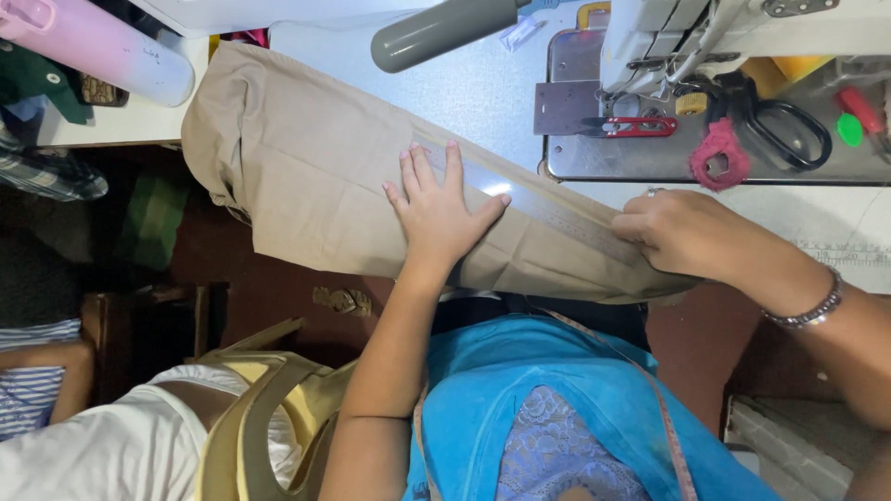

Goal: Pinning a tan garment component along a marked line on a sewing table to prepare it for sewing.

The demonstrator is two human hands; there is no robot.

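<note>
Beige folded fabric (306, 176) lies across table edge, running 10 to 4 o'clock. Clear ruler (548, 209) rests along its upper fold. Left hand (436, 213) flat, fingers spread, pressing fabric and ruler. Right hand (682, 232) at 3 o'clock, fingers curled, pinning ruler end.

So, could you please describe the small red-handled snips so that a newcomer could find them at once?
Start at the white sewing machine at the top right and drop to its metal base plate. The red-handled snips lie flat there, left of the large black-handled scissors; they are far smaller, and the only red-handled cutter.
</note>
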